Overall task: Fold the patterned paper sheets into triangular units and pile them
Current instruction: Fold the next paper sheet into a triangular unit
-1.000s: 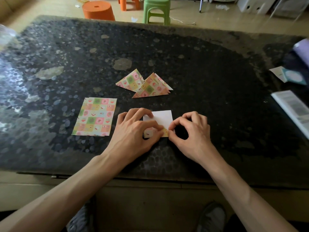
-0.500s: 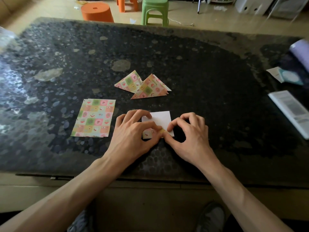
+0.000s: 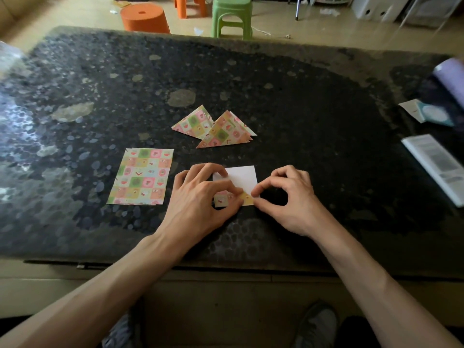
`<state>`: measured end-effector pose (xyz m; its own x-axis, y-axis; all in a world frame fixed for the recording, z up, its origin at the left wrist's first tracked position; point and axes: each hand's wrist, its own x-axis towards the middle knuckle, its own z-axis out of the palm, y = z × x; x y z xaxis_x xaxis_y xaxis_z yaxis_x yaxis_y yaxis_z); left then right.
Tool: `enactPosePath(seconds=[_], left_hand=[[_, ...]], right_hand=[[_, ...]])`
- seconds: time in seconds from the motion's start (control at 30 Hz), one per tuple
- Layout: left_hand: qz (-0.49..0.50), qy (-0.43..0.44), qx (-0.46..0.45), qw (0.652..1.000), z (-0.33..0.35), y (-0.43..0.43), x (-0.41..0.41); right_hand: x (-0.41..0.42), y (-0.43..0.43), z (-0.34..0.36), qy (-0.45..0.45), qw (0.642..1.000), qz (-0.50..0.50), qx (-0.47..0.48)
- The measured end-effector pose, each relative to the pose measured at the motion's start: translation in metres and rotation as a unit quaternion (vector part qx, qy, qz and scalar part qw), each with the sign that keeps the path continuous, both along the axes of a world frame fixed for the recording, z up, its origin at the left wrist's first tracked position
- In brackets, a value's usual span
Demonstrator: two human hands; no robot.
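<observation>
White paper faces up: the sheet (image 3: 241, 178) lies flat on the table (image 3: 301, 121) between my hands, its patterned strip running left to right along the near edge. My left hand (image 3: 200, 199) pinches that strip; my right hand (image 3: 288, 199) pinches its right corner. Bare paper lies beyond both grips, so I judge the fold goes away from me.

The worktop (image 3: 301, 109) looks like dark speckled stone, polished and glossy, with pale glare on its left side. The patterned paper sheets (image 3: 141, 175) are thin, smooth and matt, as are the triangular units (image 3: 213, 126). The half-folded sheet (image 3: 243, 178) shows a plain white matt back. The orange stool (image 3: 144, 18) and green stool (image 3: 232, 13) are smooth plastic. The floor (image 3: 313, 31) has a soft sheen. The booklet (image 3: 437, 164) is printed paper.
</observation>
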<state>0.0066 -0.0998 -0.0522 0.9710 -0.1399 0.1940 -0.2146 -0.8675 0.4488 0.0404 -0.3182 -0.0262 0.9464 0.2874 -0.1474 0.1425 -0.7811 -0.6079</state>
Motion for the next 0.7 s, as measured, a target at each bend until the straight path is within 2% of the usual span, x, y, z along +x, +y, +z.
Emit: enactPosePath(seconds=[0.37, 0.5, 0.7], left_hand=[[0.004, 0.002, -0.011, 1.000, 0.000, 0.000, 0.000], [0.002, 0.000, -0.012, 1.000, -0.001, 0.000, 0.001], [0.001, 0.005, -0.015, 1.000, 0.000, 0.001, 0.000]], right_hand=[[0.005, 0.003, 0.006, 0.040, 0.999, -0.011, -0.006], [0.001, 0.010, 0.003, 0.009, 0.999, -0.013, -0.038], [0.006, 0.005, 0.007, 0.035, 0.999, -0.009, -0.002]])
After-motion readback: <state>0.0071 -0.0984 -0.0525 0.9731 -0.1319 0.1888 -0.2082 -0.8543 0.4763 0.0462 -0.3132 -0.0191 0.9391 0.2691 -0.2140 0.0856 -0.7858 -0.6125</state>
